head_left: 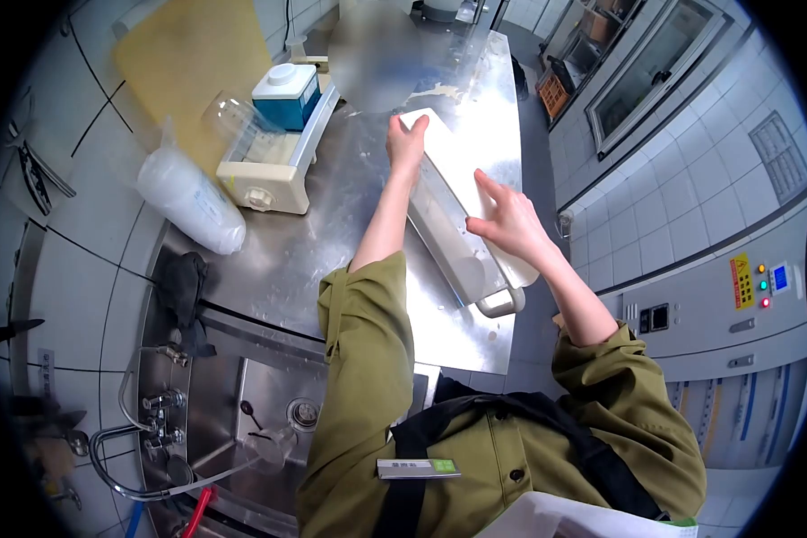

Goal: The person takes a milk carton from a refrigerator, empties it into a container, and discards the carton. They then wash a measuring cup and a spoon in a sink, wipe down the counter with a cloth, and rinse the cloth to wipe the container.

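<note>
A long white rectangular container [462, 193] with a clear side wall and a loop handle at its near end lies on the steel counter [332, 260]. My left hand [407, 142] rests on its far corner with the fingers up over the edge. My right hand [508, 220] lies flat on the white top surface near the middle, fingers spread. Both arms wear olive green sleeves.
A cream machine [273, 161] with a blue box on top stands at the back left. A sleeve of stacked clear cups [188, 197] lies to its left. A black cloth [184, 282] hangs at the sink [269, 403], whose tap is at the lower left. A yellow board [188, 63] leans on the wall.
</note>
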### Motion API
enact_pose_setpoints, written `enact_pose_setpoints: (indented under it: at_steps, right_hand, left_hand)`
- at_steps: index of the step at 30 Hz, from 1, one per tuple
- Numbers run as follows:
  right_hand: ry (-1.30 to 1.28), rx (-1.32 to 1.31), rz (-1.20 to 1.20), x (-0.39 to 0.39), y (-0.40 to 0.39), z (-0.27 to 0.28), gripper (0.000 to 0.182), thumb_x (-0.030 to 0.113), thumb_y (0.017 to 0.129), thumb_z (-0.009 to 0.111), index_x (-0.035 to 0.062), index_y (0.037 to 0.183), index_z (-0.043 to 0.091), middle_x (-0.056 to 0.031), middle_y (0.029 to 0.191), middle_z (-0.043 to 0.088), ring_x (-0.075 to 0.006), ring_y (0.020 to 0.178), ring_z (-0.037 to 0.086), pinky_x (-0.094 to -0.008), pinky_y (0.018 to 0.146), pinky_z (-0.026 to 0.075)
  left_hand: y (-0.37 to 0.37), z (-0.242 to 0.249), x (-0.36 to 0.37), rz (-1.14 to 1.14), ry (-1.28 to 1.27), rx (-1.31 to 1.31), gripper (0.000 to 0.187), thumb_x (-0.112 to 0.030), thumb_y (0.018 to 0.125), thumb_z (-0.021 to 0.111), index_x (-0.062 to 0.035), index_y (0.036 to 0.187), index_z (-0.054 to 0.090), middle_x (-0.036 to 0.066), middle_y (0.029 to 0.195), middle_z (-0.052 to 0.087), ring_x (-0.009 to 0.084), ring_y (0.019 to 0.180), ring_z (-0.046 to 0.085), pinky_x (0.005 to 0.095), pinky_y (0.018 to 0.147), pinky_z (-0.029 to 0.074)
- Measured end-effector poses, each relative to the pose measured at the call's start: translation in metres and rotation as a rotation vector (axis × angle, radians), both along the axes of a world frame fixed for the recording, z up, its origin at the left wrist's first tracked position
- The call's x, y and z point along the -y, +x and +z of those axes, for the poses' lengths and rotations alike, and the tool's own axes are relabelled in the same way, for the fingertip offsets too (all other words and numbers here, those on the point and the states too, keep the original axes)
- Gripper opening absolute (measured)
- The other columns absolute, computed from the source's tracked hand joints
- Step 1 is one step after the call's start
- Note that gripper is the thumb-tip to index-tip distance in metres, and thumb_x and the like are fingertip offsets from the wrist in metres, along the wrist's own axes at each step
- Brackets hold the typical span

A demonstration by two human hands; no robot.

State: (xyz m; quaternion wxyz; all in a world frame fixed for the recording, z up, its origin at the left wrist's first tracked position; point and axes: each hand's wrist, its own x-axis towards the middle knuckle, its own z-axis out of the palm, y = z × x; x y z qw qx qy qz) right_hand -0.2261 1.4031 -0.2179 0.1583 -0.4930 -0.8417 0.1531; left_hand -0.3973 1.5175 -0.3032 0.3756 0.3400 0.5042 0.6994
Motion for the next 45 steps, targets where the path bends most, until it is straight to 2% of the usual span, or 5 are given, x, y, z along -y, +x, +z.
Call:
enact_pose_setpoints:
  at_steps: [17,19,26,31,45]
  right_hand:
    - [0.079,-0.249,0.293,-0.026,0.032,-0.023,0.052,0.029,0.074,0.058,-0.0004,0.114,0.043,-0.0213,0.078,0.056,-0.0299,0.067,0.059,-0.0359,0.062,0.049]
    - [-0.709,-0.864,-0.054,-0.055,0.046,-0.033,0.031,0.024,0.08,0.053,0.0016,0.102,0.051,-0.0137,0.077,0.059,-0.0186,0.07,0.06,-0.0303,0.064,0.048]
    - [-1.044,-0.918,0.34,-0.068,0.068,-0.055,0.036,0.02,0.079,0.056,0.0062,0.111,0.045,-0.0062,0.106,0.052,-0.0117,0.096,0.049,-0.0251,0.082,0.037]
    - [0.462,-0.243,0.043,-0.014,0.066,0.035,0.069,0.042,0.08,0.049,-0.0035,0.127,0.027,-0.0215,0.133,0.022,-0.0289,0.127,0.017,-0.0445,0.101,0.014]
    - [-0.174,0.106,0.143,-0.008,0.074,-0.018,0.092,0.032,0.062,0.064,0.0071,0.132,0.012,-0.0237,0.12,0.04,-0.0374,0.098,0.05,-0.0394,0.08,0.043]
  left_hand:
    - [0.011,0.029,-0.021,0.133,-0.447,-0.932,0.036,-0.033,0.069,0.053,-0.0128,0.099,0.058,0.011,0.103,0.053,0.0314,0.095,0.051,0.0454,0.079,0.041]
    - [0.013,0.039,-0.012,0.082,-0.537,-0.919,0.034,-0.034,0.069,0.053,-0.015,0.096,0.059,0.009,0.103,0.053,0.0313,0.096,0.05,0.0453,0.078,0.042]
    - [0.022,0.045,-0.006,0.186,-0.539,-0.937,0.029,-0.034,0.07,0.057,-0.0131,0.089,0.061,0.011,0.093,0.056,0.0305,0.09,0.053,0.0418,0.074,0.043]
    - [0.021,0.035,-0.009,0.253,-0.496,-1.003,0.029,-0.035,0.071,0.057,-0.0122,0.088,0.061,0.012,0.092,0.057,0.0309,0.088,0.053,0.0419,0.073,0.043]
    - [0.028,0.026,-0.001,0.56,-0.562,-0.829,0.039,-0.044,0.068,0.062,-0.0149,0.093,0.062,0.013,0.096,0.057,0.0299,0.091,0.053,0.0383,0.079,0.042]
